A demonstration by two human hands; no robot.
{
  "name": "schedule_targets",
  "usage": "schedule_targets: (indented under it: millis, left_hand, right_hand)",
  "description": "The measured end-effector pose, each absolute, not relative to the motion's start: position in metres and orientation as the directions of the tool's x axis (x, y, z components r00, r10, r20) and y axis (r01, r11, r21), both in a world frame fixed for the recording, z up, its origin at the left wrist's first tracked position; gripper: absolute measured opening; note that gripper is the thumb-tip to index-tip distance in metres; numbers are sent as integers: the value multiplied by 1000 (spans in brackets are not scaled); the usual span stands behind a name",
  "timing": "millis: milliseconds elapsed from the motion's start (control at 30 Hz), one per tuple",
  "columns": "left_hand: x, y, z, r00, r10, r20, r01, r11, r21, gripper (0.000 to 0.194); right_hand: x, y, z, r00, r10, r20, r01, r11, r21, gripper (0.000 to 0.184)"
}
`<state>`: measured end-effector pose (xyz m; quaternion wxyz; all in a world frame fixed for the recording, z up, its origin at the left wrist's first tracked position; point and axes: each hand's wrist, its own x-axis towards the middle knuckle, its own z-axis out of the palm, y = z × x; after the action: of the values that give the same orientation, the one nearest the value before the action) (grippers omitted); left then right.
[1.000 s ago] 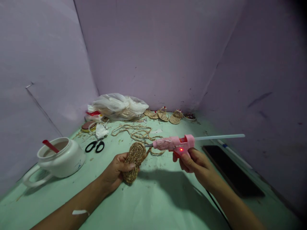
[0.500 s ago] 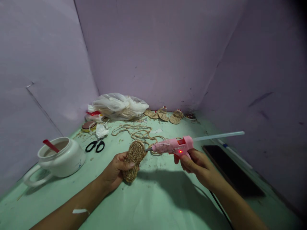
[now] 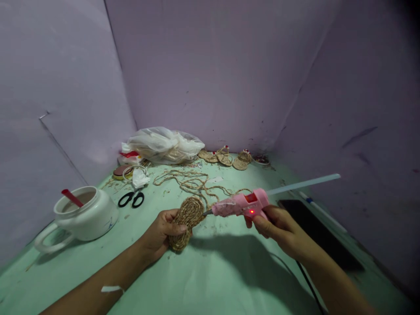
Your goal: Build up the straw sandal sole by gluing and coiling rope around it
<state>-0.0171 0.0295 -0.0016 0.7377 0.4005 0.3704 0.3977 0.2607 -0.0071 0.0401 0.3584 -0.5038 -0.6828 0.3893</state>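
A pale green surface (image 3: 210, 291) spreads between lilac walls (image 3: 210, 70). Nearest the wearer, the two hands are apart. The left hand (image 3: 164, 234) grips a coiled, sole-shaped piece of tan braided fibre (image 3: 189, 214), thumb across its front, above the middle of the surface. The right hand (image 3: 284, 232) is closed around the handle of a pink glue gun (image 3: 241, 204) with a lit red light, its metal nozzle at the piece's right edge; whether they touch cannot be told. A translucent glue stick (image 3: 305, 184) juts from the gun's rear, and a black cable (image 3: 308, 282) runs down below the right hand.

A rounded white ceramic mug (image 3: 90, 218) holding a red stick-like item (image 3: 72, 198) stands on the left, and a dark flat rectangular device (image 3: 320, 234) lies on the right, with a white pen (image 3: 324, 213) alongside. Farther back are black-handled scissors (image 3: 137, 200), loose tan braided cord (image 3: 179, 176) and a round tin (image 3: 120, 172). By the back wall, a translucent white plastic bag (image 3: 164, 145) sits left of small woven sandal-like pieces (image 3: 225, 159) with red-and-white decorations.
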Motion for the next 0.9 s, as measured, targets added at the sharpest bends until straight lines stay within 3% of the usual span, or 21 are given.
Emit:
schedule_targets:
  millis: [267, 533, 667, 900]
  left_hand:
    - [-17, 29, -2, 414, 879, -235, -249, 358, 900, 33]
    - [-22, 31, 2, 392, 904, -167, -127, 233, 964, 35]
    - [-27, 34, -1, 421, 899, -117, -57, 155, 986, 39]
    - [-25, 35, -4, 455, 879, -142, -65, 192, 979, 37]
  right_hand:
    - [264, -5, 42, -216, 970, 107, 408, 189, -893, 52]
    - [279, -1, 38, -152, 971, 186, 233, 218, -948, 48]
    - [275, -2, 38, -173, 972, 161, 261, 203, -944, 48]
    - [270, -3, 35, -201, 969, 143, 323, 203, -924, 48]
